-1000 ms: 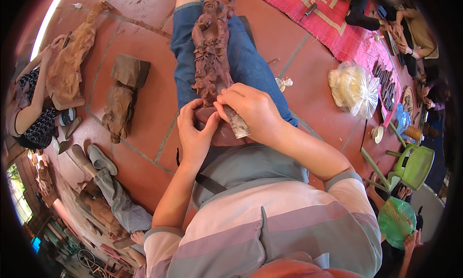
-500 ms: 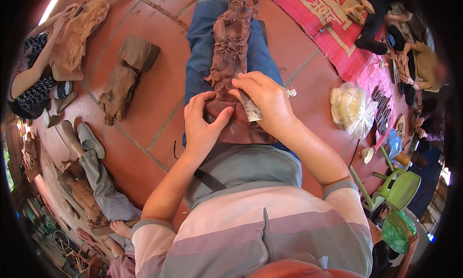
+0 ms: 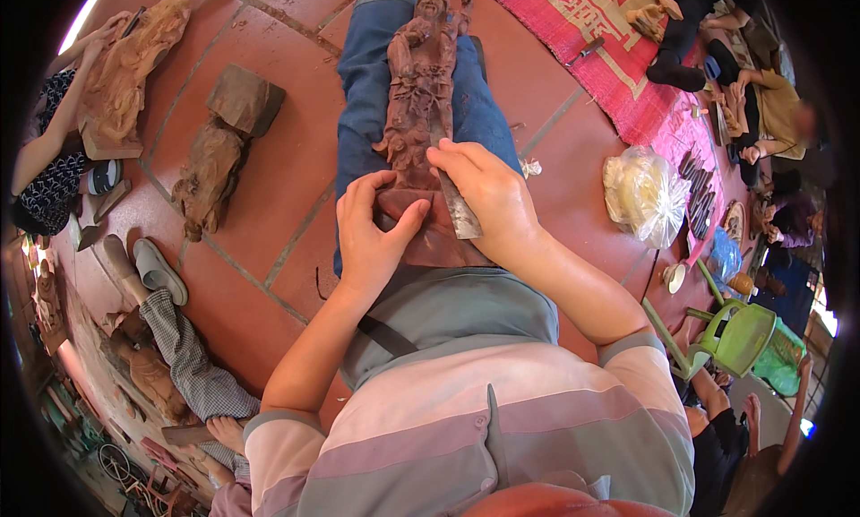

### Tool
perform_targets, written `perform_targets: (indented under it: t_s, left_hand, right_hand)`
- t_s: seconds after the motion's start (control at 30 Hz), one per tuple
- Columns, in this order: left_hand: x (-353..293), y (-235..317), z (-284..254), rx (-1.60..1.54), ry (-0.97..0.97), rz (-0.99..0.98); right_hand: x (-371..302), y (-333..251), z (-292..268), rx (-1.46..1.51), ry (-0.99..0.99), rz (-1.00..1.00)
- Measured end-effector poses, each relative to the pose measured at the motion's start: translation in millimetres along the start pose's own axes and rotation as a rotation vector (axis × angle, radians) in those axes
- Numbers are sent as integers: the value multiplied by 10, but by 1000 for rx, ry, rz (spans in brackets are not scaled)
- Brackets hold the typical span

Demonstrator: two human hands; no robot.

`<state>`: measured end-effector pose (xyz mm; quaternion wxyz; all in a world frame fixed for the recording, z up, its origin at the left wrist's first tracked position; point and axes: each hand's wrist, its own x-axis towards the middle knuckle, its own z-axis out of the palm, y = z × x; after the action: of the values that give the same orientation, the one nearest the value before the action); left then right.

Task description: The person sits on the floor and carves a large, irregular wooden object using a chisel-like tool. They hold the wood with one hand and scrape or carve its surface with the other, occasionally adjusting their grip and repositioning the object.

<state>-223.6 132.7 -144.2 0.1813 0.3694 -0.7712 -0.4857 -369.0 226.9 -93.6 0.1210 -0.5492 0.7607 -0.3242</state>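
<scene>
While right hand (image 3: 491, 196) pinches flat strip (image 3: 458, 209), left hand (image 3: 367, 226) curls at base (image 3: 410, 195), grip unclear; carved figure (image 3: 419, 87) beyond hands looks stiff, hefty, detail fragile: best held by base.

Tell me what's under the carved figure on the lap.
Blue trouser legs show along both sides of the carved figure. The surface directly beneath is covered by the figure itself, and the left hand hides some of what adjoins its lower end.

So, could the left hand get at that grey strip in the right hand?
Probably yes: the left hand sits close beside the flat grey strip, with nothing seen between, though the right hand grips it.
</scene>
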Motion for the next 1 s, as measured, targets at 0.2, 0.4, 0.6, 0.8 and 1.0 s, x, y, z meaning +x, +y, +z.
perform_targets:
  t_s: [0.2,0.4,0.6,0.8,1.0]
  left_hand:
    - [46,-13,12,-21,-10,1]
    - [36,-274,75,-186,-88,-41]
    - [20,-209,78,-295,-152,-90]
    - [12,-271,38,-224,-125,-2]
    - [17,-273,60,-222,-131,-28]
  right_hand:
    - [-6,41,-77,20,-62,-65]
    - [-20,65,78,-77,143,-76]
    - [-56,12,95,-48,173,-46]
    - [-106,-31,197,-102,111,-70]
    - [-6,38,271,-147,207,-83]
